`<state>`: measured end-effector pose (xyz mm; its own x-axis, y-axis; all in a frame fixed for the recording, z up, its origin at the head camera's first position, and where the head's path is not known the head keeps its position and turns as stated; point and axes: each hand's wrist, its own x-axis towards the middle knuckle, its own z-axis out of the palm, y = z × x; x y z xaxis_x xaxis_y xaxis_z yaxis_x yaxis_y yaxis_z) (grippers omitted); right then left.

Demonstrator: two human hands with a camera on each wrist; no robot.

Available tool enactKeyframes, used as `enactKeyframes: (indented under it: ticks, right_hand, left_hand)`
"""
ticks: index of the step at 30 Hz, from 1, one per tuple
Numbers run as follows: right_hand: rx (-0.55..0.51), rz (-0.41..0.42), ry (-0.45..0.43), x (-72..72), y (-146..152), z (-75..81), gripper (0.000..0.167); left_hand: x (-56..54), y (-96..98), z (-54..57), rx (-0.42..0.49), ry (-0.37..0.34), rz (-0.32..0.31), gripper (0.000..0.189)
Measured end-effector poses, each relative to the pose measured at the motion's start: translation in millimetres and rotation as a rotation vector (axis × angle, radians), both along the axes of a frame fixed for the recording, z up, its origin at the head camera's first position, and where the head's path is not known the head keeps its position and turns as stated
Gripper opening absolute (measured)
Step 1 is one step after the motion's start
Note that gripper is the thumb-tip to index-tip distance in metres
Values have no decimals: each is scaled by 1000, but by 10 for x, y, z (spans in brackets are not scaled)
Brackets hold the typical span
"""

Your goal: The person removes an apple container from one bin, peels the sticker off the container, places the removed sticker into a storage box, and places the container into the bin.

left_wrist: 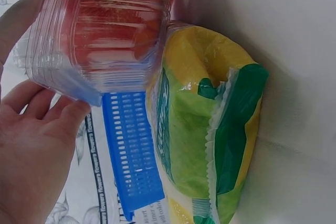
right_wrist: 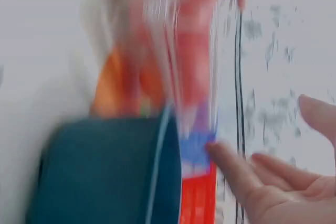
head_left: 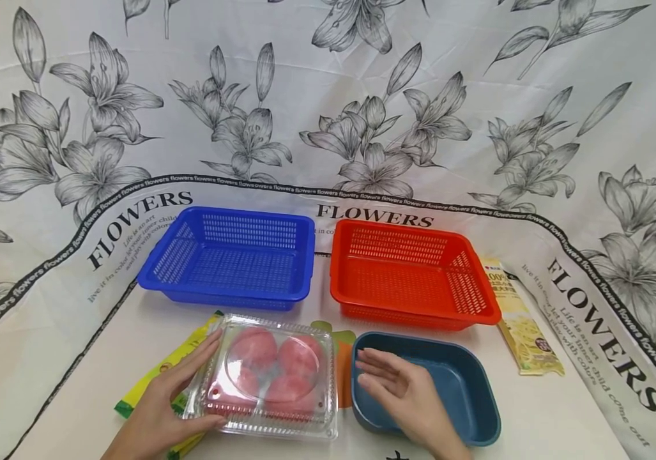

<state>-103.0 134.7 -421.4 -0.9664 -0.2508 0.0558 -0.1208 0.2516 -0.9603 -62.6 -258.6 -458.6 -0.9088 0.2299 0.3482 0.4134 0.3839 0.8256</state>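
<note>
My left hand holds a clear plastic clamshell box by its left side, thumb at the front corner and fingers along the side. Inside are several round red fruits that look like tomatoes. The box overlaps a yellow and green plastic bag lying on the table. My right hand is over the left part of a teal basin, fingers extended toward the box and holding nothing. In the right wrist view the box is blurred, beyond the fingertips.
A blue basket stands at the back left and a red basket at the back right. Right of the red one lies a yellow food packet. An orange and green thing shows between box and basin. Flower-printed cloth rises behind.
</note>
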Motion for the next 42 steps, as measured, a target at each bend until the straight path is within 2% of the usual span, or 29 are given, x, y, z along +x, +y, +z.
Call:
enactKeyframes:
  ticks: [5, 11, 16, 19, 26, 29, 33, 38, 42]
  right_hand:
    - [17, 30, -10, 43, -291, -81, 61]
    - [0, 63, -4, 56, -461, -182, 73]
    - [14, 103, -59, 95, -545, -291, 81]
    - [39, 84, -91, 118, -600, -358, 84]
    - [64, 62, -59, 137, -692, -489, 73]
    - [70, 58, -60, 152, -709, -506, 69]
    - [22, 69, -100, 154, -731, -510, 70]
    - [-45, 67, -106, 146, -751, -537, 68]
    - [-63, 48, -106, 135, -762, -544, 66]
  left_hand:
    - [-13, -4, -8, 20, 12, 0, 103]
    - [-14, -7, -8, 22, -4, 11, 102]
    - [-7, 1, -10, -22, -53, 48, 102]
    - [0, 3, -7, -52, -82, 76, 101]
    - [-1, -12, -11, -14, -80, 51, 101]
    - [4, -17, -6, -32, -90, 67, 101]
    - [22, -29, -3, -40, -96, 89, 103]
    - [33, -115, -16, 94, -75, 53, 105]
    - [-2, -235, 6, 212, -49, 57, 101]
